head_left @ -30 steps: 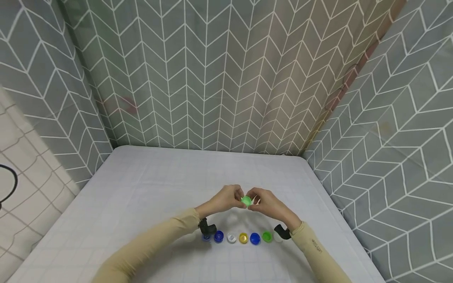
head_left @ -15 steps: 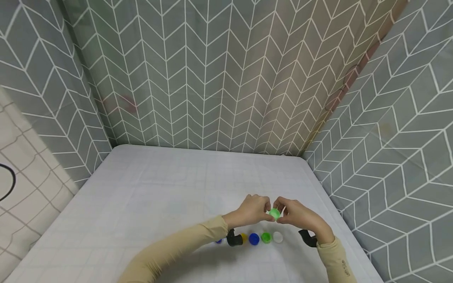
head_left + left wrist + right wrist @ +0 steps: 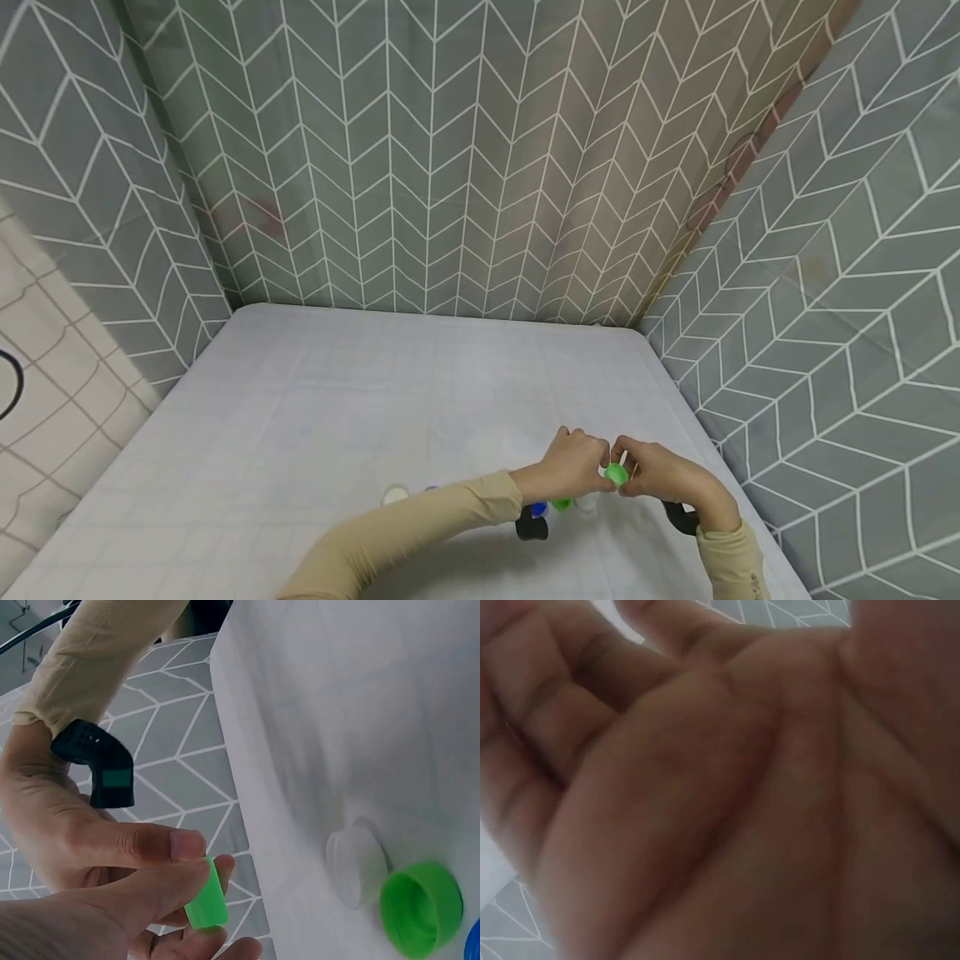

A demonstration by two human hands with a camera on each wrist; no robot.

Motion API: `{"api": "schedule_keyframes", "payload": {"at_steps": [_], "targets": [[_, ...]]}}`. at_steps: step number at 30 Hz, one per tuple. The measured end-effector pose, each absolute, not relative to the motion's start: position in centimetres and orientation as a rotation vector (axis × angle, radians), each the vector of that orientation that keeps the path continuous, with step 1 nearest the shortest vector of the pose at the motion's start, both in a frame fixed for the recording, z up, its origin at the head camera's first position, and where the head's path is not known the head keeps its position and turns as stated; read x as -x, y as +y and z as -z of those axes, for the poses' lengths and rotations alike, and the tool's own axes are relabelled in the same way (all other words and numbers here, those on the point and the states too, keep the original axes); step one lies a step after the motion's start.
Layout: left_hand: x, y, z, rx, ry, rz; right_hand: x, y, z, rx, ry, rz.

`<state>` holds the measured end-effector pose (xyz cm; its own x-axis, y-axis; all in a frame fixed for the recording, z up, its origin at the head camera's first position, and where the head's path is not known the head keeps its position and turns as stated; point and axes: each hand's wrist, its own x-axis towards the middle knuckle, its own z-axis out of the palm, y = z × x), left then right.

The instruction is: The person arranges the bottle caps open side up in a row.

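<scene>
A light green bottle cap (image 3: 617,475) is held up over the table between both hands. My left hand (image 3: 573,464) pinches its left side with thumb and fingers. My right hand (image 3: 667,477) pinches it from the right. In the left wrist view the green cap (image 3: 206,906) sits tilted between the fingertips of the two hands, the right hand (image 3: 82,832) coming in from above. The palm of the right hand (image 3: 705,787) fills the right wrist view and hides the cap there.
On the white-clothed table (image 3: 360,400) lie a whitish clear cap (image 3: 356,866), a green cap (image 3: 421,910) and a blue cap (image 3: 538,509), close below the hands. Further left, a white cap (image 3: 395,493) shows past the left sleeve (image 3: 427,525), which covers other caps. Patterned curtains surround the table.
Both hands have moved right and nearer the body, carrying the light green cap together past the row of caps. The left forearm now covers much of that row.
</scene>
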<state>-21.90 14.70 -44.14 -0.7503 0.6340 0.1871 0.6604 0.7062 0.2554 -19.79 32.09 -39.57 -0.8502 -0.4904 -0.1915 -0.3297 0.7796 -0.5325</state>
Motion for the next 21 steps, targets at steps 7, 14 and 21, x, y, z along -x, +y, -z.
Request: {"api": "schedule_keyframes", "payload": {"at_steps": [7,14,21], "targets": [[21.7,15.2,45.6,1.087,-2.823,0.402,19.8,32.1,40.5,0.579,2.646,0.631],[21.6,15.7,46.8,1.092,-2.835,0.328,19.8,31.8,41.6,0.554,2.652,0.588],[21.4,15.8,47.6,1.108,-2.847,0.321,19.7,31.4,42.6,0.466,2.656,0.558]]}}
